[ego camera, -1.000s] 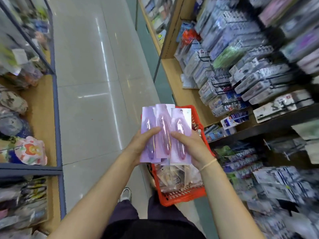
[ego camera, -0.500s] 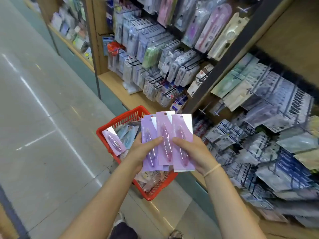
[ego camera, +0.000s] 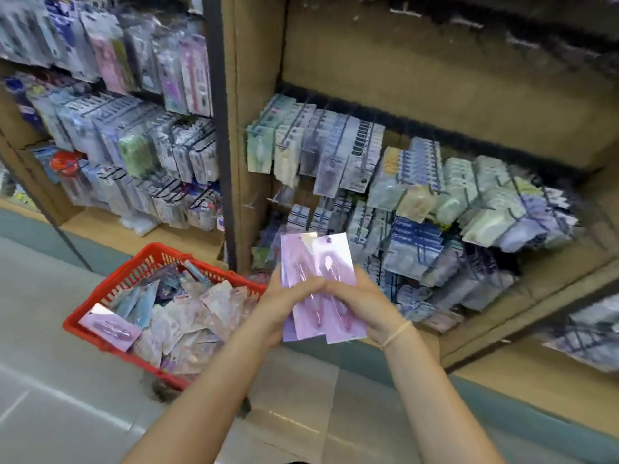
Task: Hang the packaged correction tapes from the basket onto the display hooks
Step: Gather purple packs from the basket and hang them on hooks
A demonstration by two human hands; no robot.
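Both hands hold a small stack of purple packaged correction tapes (ego camera: 326,262) upright in front of me. My left hand (ego camera: 284,301) grips the stack's left side and my right hand (ego camera: 361,301) its right side, thumbs across the fronts. A red basket (ego camera: 140,259) on the floor to the left holds several more packs, one purple pack (ego camera: 109,326) lying on top near its front corner. Display hooks (ego camera: 335,145) loaded with hanging packs fill the shelf bay just beyond the stack. The frame is blurred by motion.
A dark upright post (ego camera: 219,128) and a wooden side panel divide this bay from a second bay of hanging goods (ego camera: 127,145) on the left. A wooden shelf ledge (ego camera: 552,272) juts out at the right. Grey tiled floor (ego camera: 50,413) spreads below and left.
My view has swung from the aisle toward the shelf bay. The fanned packs are now squared closer together between my hands, and the basket sits further to my left.
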